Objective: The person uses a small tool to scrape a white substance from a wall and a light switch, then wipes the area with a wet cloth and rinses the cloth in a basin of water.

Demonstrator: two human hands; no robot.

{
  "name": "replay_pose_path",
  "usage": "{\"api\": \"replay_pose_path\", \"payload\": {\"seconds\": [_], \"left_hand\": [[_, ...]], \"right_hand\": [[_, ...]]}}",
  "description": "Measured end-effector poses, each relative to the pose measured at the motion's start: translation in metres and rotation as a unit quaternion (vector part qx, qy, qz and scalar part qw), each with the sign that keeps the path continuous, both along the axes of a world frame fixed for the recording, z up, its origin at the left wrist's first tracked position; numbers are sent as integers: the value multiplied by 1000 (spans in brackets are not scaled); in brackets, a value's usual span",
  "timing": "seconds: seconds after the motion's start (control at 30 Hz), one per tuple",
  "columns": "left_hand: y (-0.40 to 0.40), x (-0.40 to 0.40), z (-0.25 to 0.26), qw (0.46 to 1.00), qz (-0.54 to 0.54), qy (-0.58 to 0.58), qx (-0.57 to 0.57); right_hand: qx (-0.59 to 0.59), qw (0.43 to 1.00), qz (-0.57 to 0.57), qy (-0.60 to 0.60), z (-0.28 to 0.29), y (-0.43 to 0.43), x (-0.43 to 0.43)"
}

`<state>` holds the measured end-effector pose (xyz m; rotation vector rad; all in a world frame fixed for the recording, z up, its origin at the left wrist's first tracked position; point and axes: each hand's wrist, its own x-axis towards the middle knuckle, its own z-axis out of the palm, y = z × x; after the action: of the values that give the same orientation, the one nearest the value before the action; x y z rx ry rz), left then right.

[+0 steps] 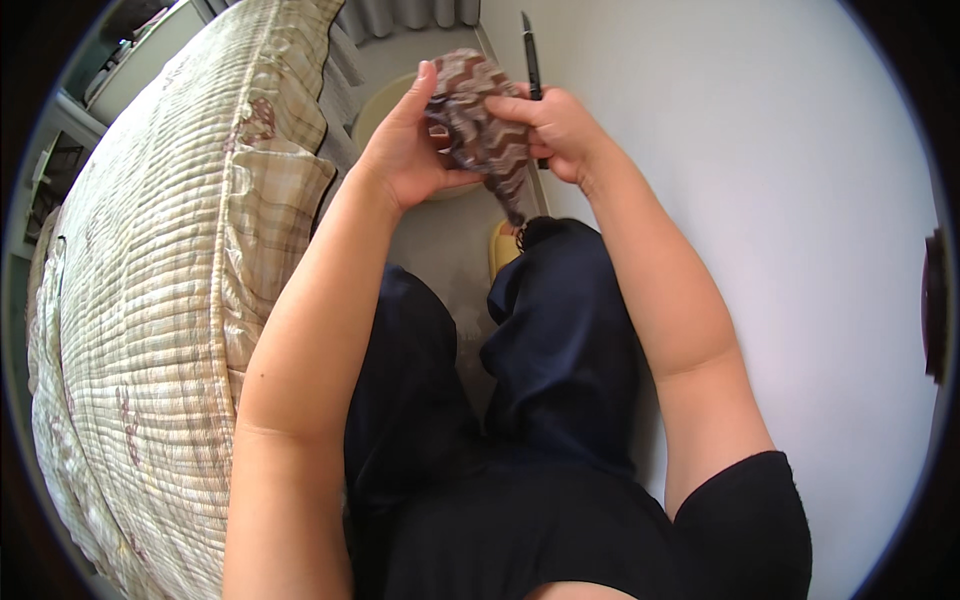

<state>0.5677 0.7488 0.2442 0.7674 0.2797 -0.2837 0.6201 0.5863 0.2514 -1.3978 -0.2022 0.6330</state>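
A crumpled knit cloth (495, 135) with a brown, mauve and beige zigzag pattern is held up between my hands, one corner hanging down in a point. My left hand (409, 146) supports it from the left, thumb raised along its edge and fingers partly behind it. On the other side, my right hand (562, 131) pinches the cloth beneath its thumb. That same hand also keeps a slim black knife (532, 60) upright in its fingers, the narrow metal blade pointing away from me. The knife's middle is hidden by the hand.
Below the hands, a pale yellow basin (375, 112) stands on the grey floor (431, 240). A quilted plaid bedspread (150, 300) covers the bed on the left. A white wall (787, 225) rises close on the right. Grey curtains (412, 15) hang ahead; a yellow slipper (496, 251) is on my foot.
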Motion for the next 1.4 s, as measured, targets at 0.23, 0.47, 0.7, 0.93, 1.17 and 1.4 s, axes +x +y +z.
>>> {"api": "replay_pose_path", "payload": {"seconds": [0.23,0.47,0.7,0.93,1.17,1.4], "left_hand": [[31,46,14,988,123,-23,90],[93,101,-40,962,184,30,197],[101,135,-106,988,147,-31,39],[140,153,-155,970,154,175,75],[192,116,-245,942,45,296,149],[168,132,-247,952,38,297,55]], "right_hand": [[70,995,-46,-56,1,25,15],[-31,992,-113,-40,-59,17,75],[-261,962,-68,32,-169,30,113],[-391,918,4,71,-228,41,144],[-295,929,-28,222,-267,44,163],[-190,933,-77,296,-277,52,174]]}}
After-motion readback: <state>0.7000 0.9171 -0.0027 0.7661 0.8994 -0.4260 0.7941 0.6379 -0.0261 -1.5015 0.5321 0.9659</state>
